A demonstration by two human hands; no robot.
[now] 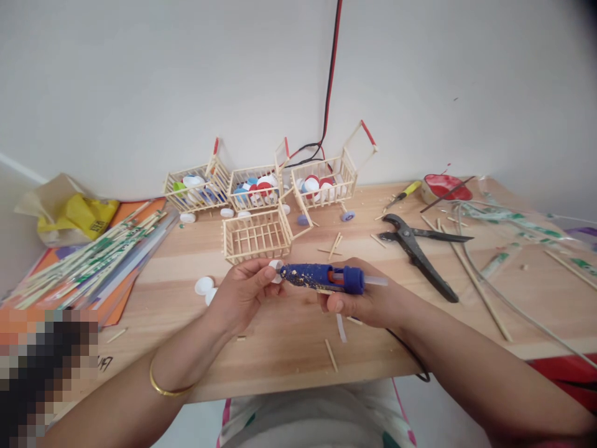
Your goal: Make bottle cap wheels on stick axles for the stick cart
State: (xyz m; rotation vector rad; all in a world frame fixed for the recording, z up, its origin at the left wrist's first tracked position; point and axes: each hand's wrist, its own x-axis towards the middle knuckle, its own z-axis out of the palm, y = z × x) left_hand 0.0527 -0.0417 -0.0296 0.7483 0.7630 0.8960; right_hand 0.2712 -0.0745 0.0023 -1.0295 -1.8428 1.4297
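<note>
Between the thumb and fingers of my left hand (247,289) is a white bottle cap (276,271). My right hand (357,300) is wrapped round a blue glue gun (310,277), with a clear glue stick (375,280) poking out of its back end. The gun's nozzle meets the cap, though the exact contact is hidden. Just beyond my hands stands a small cart basket (256,236) built of wooden sticks. Two more white caps, one of them a loose cap (204,285), lie left of my left hand.
Along the wall stand a left stick cart (196,190), a middle cart (254,190) and a right cart (324,180), all holding bottle caps. Black pliers (420,255) and a yellow-handled knife (405,193) lie to the right, near a red bowl (445,188). Bundled sticks (102,249) lie left.
</note>
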